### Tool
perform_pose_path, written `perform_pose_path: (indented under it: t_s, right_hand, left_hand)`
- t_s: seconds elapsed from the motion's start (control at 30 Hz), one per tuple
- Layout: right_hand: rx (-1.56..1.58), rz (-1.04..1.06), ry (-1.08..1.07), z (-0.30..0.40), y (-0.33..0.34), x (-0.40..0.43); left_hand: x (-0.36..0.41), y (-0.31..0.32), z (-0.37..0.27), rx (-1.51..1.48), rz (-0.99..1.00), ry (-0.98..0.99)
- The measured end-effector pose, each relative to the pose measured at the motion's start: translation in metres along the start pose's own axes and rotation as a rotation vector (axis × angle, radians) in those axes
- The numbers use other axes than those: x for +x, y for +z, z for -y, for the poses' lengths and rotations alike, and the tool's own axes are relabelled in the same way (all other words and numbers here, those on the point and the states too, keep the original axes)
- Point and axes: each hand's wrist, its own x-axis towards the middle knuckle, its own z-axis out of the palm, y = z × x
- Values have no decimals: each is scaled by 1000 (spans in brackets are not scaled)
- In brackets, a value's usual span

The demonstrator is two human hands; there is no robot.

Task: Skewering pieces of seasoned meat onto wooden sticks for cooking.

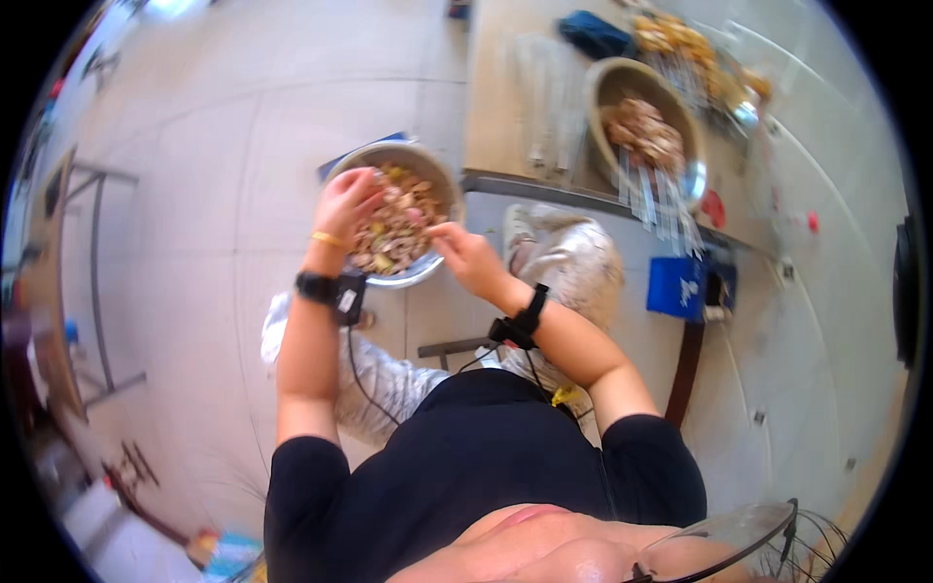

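A round metal bowl (428, 280) stands low in front of me, filled with small chunks of what looks like raw meat (397, 211), with some yellowish pieces mixed in. My left hand (348, 198) hovers over the bowl's left part, fingers curled towards the chunks. Whether something is pinched in those fingertips is blurred. At the bowl's right rim is my right hand (466, 255), thumb and index finger close together above the meat. Anything thin between them is too indistinct to make out. Black straps with small boxes sit on both wrists.
On the wooden table (503, 95) to the right lie long metal skewers (547, 109). Beside them, a large basin (594, 95) holds meat with flat skewers jutting over its rim. Yellow-orange food (670, 47) lies behind. A blue box (678, 288) is below the table edge.
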Motion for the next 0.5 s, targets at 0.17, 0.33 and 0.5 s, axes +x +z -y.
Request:
perform_pose_path:
  t_s: [0.17,0.33,0.5]
  right_hand:
    - [-153,-127,-25,38,-40,-4]
    - [-265,-427,-11,96,-117,-21]
    - [-712,-617,98,106,-194,-28]
  left_hand:
    - [5,-9,4,-115,-2,14]
    - [1,-6,4,-72,46,18]
    - [-6,3,-2,-32,68,36]
